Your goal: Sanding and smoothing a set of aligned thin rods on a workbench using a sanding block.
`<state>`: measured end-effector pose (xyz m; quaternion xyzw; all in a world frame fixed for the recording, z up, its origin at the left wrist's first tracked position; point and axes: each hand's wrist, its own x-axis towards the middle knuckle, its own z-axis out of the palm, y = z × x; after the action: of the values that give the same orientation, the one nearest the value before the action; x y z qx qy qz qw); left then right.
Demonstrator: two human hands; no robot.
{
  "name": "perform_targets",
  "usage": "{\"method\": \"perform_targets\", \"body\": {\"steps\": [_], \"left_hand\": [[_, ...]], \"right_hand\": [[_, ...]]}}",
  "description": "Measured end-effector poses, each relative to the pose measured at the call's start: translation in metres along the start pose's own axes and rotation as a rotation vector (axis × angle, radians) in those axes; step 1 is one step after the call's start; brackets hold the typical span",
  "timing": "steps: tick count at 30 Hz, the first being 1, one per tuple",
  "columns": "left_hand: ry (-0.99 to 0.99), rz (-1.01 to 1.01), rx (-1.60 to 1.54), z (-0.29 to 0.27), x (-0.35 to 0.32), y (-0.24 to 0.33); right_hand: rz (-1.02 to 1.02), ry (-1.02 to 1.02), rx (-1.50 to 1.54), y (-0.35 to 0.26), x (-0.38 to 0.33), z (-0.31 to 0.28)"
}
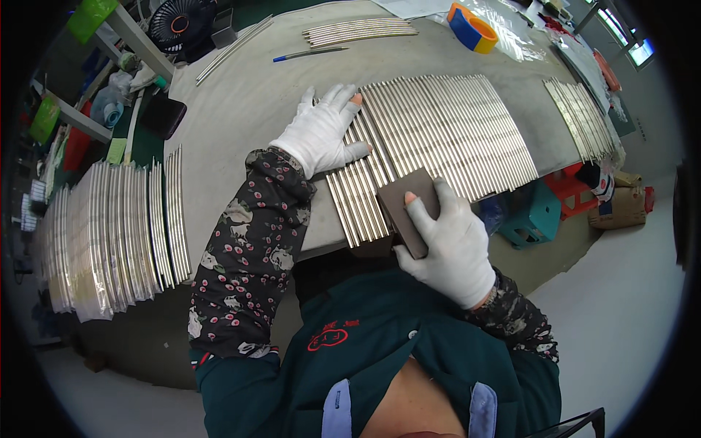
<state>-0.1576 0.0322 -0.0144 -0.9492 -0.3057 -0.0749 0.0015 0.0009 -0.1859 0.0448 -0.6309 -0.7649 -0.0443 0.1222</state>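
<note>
A wide row of shiny metal rods (pixel 453 131) lies side by side on the grey table, with a narrower group of rods (pixel 358 208) at its left. My left hand (pixel 325 131), in a white glove with bare fingertips, rests across the left rods, fingers spread out. In the other white glove, my right hand (pixel 453 248) grips a dark brown rectangular block (pixel 410 212), like a sanding block, with thumb and fingers at its sides. The block sits over the near ends of the rods at the table's front edge. Its underside is hidden.
More rods lie stacked at the left (pixel 109 226), at the far right (pixel 580 120) and at the back (pixel 358 31). A blue pen (pixel 310 54), an orange-and-blue tape roll (pixel 473 29) and a black fan (pixel 179 25) are at the back. A teal stool (pixel 533 215) stands below the right edge.
</note>
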Motion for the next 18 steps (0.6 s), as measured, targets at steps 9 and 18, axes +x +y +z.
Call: {"method": "perform_targets", "body": {"steps": [9, 18], "left_hand": [[-0.038, -0.015, 0.008, 0.001, -0.002, 0.001], [0.010, -0.011, -0.030, 0.000, 0.000, 0.002]], "right_hand": [[-0.037, 0.066, 0.075, 0.000, -0.027, -0.015], [0.019, 0.055, -0.067, -0.016, 0.026, 0.006]]}}
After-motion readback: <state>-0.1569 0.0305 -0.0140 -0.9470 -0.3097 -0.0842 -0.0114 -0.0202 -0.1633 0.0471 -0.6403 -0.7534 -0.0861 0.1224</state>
